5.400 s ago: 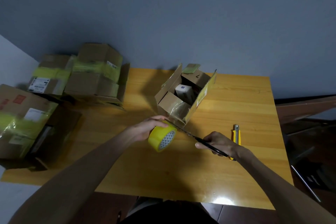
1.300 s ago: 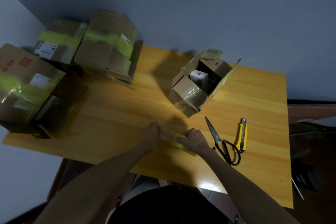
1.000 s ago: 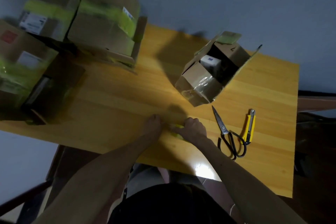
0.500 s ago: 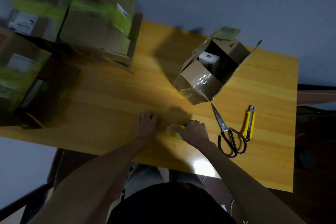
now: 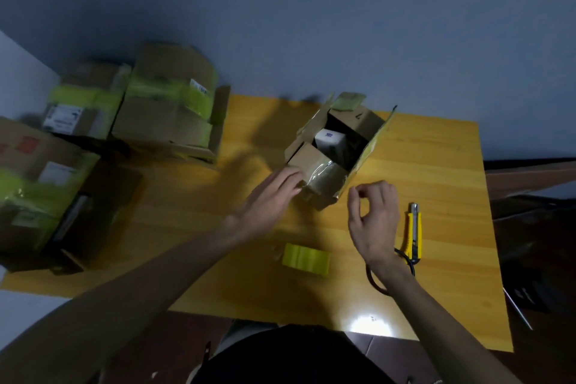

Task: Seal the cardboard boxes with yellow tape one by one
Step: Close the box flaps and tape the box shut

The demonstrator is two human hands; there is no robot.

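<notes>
Both hands, left hand (image 5: 268, 196) touching, flank the open box (image 5: 335, 153) edge.

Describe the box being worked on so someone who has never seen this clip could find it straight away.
Start from the wooden table: most boxes crowd its left end, closed and banded with yellow tape. The open box stands alone near the middle back, just beyond the left hand and right hand. It alone has its flaps up, showing a white item inside.
</notes>
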